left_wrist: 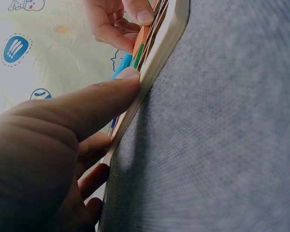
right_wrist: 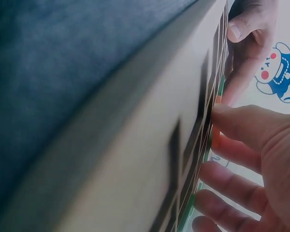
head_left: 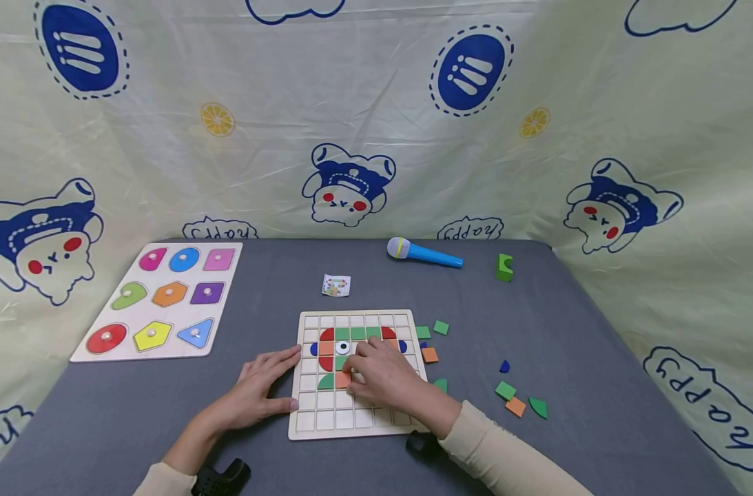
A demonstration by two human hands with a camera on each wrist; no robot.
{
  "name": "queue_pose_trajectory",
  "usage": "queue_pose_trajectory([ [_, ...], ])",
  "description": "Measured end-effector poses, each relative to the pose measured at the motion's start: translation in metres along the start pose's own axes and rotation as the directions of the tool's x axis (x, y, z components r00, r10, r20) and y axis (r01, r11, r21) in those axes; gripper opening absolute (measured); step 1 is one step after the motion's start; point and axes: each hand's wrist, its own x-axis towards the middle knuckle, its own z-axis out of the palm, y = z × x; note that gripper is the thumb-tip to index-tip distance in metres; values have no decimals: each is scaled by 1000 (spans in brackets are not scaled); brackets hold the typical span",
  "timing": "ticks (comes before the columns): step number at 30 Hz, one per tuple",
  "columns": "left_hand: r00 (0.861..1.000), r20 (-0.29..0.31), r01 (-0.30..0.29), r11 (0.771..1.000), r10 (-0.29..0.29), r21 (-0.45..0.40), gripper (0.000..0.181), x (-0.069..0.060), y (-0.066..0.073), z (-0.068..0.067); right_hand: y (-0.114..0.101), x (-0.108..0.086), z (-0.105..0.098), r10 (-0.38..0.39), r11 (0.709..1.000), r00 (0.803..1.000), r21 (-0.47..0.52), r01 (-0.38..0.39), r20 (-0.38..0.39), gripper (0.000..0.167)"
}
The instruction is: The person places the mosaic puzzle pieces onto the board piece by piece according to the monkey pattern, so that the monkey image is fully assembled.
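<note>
Fingers on my right hand (head_left: 384, 373) pinch an orange tile (head_left: 342, 380), left hand (head_left: 258, 387) straight-fingered against the board (head_left: 324, 419); grey table (head_left: 599, 420), printed curtain (head_left: 382, 76) behind.

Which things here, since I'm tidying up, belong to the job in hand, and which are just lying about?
Likely in use:
- grid board
- coloured pieces on it
- orange piece pinched by right hand
- loose flat pieces right of the board

Apparently idle:
- shape puzzle
- blue microphone
- green block
- picture card (perhaps a pattern; can't tell)

A flat white board (head_left: 180, 315) with nine coloured, knobbed shapes lies left of a blue toy microphone (head_left: 435, 255) and a notched green block (head_left: 504, 269).
</note>
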Motion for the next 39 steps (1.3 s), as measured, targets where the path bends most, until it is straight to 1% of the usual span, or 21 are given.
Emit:
queue_pose_trajectory([
  [10, 1000, -5, -9, 1000, 9, 0, 77, 0, 1, -1, 1, -2, -1, 4, 1000, 1000, 18, -4, -5, 20],
  [14, 1000, -6, -14, 1000, 14, -3, 77, 0, 0, 0, 5, -8, -4, 17, 999, 999, 52, -16, -34, 22],
  [17, 1000, -6, -13, 1000, 13, -4, 77, 0, -1, 0, 11, -16, -9, 45, 996, 996, 80, -39, -71, 24],
  [20, 1000, -5, -7, 1000, 7, -5, 77, 0, -1, 0, 20, -28, -16, 74, 993, 991, 99, -63, -111, 26],
  [23, 1000, -3, -2, 1000, 2, -4, 77, 0, -1, 0, 30, -44, -23, 99, 989, 985, 122, -82, -141, 25],
  [25, 1000, 0, 0, 1000, 0, -8, 77, 0, -1, 0, 37, -57, -27, 116, 987, 981, 124, -97, -153, 26],
  [28, 1000, 4, 2, 1000, -1, -13, 78, 0, -1, -1, 46, -79, -29, 153, 983, 977, 127, -135, -149, 28],
  [34, 1000, 2, -3, 1000, 3, -17, 77, -1, -1, 0, 58, -119, -28, 229, 970, 968, 106, -219, -97, 27],
  [37, 1000, -1, -6, 1000, 5, -19, 78, -1, -1, 0, 62, -132, -27, 295, 953, 954, 86, -290, -53, 28],
  [39, 1000, -1, -7, 1000, 7, -18, 78, 0, -1, 0, 63, -136, -26, 334, 941, 942, 64, -332, -27, 28],
])
